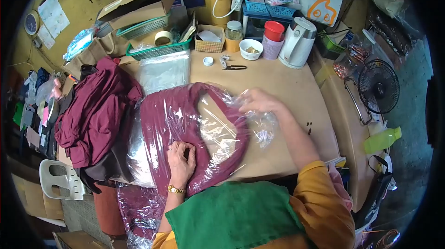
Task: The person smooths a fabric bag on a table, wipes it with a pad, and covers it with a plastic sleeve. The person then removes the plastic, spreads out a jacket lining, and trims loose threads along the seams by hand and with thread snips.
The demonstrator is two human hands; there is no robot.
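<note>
A maroon garment lies on the table inside a clear plastic bag, with a bare gap showing through the film in the middle. My left hand rests on the bagged garment near the front edge, its fingers curled in; what they hold, if anything, is hidden. At the bag's upper right side, my right hand is closed on the film, and crumpled plastic hangs below it. Left of the bag is a heap of loose maroon garments. Flat clear bags are stacked behind.
Small black snips, a roll of white tape, a white bowl and an electric kettle stand along the back of the table. A black fan is at the right, and a white plastic chair at the left.
</note>
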